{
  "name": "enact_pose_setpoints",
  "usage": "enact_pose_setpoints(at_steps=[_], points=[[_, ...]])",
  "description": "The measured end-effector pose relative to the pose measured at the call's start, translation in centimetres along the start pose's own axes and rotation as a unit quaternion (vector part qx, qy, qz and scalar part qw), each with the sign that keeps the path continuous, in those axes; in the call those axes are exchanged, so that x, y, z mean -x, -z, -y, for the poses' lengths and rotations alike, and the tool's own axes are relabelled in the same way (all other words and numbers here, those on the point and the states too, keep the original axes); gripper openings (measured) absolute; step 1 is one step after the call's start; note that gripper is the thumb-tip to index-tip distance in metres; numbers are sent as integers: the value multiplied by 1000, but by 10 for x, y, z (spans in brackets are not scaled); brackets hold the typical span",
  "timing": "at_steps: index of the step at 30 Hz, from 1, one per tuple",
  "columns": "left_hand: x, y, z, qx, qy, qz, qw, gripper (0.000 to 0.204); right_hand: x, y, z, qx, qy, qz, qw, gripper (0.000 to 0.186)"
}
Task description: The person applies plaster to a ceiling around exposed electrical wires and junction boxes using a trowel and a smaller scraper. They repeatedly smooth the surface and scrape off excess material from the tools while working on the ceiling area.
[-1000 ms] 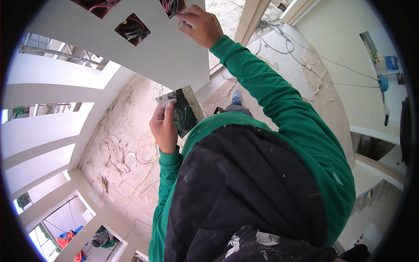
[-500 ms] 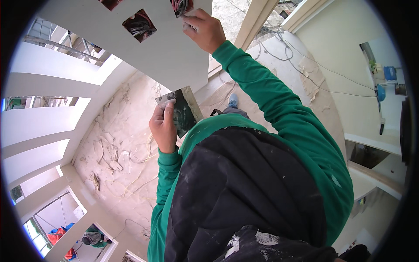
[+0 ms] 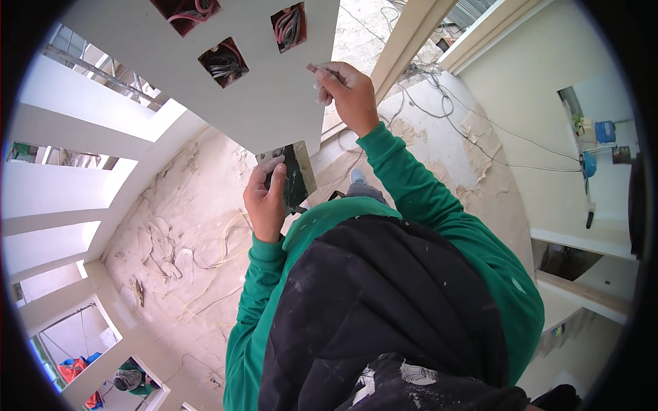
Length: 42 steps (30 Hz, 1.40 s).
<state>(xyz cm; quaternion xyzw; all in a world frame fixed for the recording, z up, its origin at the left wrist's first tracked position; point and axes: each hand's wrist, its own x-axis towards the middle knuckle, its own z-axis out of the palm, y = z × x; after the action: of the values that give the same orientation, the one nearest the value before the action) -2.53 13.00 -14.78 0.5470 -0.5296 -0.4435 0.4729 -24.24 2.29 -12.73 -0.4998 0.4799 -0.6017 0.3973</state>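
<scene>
My left hand (image 3: 266, 202) is closed on a flat, dark, rectangular plate (image 3: 296, 175) with pale smears and a light edge, its thumb lying across the face. Pale, dusty-looking patches show on the fingers of both hands. My right hand (image 3: 348, 94) is raised in a pinch beside the right part of a light grey wall panel (image 3: 288, 96). A small reddish-brown bit (image 3: 312, 69) shows at its fingertips, too small to name. Three square cut-outs are in the panel: an upper left one (image 3: 184, 15), a lower one (image 3: 223, 63) and a right one (image 3: 288, 27), with bundled wires inside.
Cables (image 3: 445, 103) trail over the floor at the right by a pale door frame (image 3: 416, 41). Peeled scraps (image 3: 161, 250) and thin yellow cords (image 3: 223, 240) lie on the dusty floor at left. Another person (image 3: 131, 378) in green shows through an opening, lower left. A blue container (image 3: 605, 131) is far right.
My right hand has drawn back from the right cut-out, down and to the right, uncovering its wires. The left hand still holds the plate. The whole view has shifted slightly.
</scene>
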Motion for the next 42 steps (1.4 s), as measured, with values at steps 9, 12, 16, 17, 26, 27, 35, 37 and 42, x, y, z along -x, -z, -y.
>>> enact_pose_setpoints(at_steps=[9,12,16,17,26,27,35,37,42], points=[[-37,-73,-27,202,-59,-44,977,24,6,16,9,-182,-187,188,947,21],[-47,-90,-26,157,21,-17,987,24,6,35,3,-248,-254,206,912,17],[-59,-144,-27,123,-98,8,988,26,-10,63,4,-238,-284,202,907,22],[-60,-154,-33,108,-75,0,991,24,-15,70,-1,-254,-285,205,901,22],[-92,-217,-61,36,-27,-250,967,24,-25,138,-10,-282,-158,398,859,90],[-96,-221,-62,19,-37,-272,961,25,-22,142,-10,-227,-120,429,866,92],[-105,-243,-81,20,-27,-319,947,28,-26,168,-9,-83,-204,383,897,50],[-112,-235,-78,49,-4,-307,950,28,-29,172,-33,-96,-81,317,940,33],[-129,-209,-78,-183,-69,-337,921,29,-61,215,-121,-44,-126,308,942,32]])
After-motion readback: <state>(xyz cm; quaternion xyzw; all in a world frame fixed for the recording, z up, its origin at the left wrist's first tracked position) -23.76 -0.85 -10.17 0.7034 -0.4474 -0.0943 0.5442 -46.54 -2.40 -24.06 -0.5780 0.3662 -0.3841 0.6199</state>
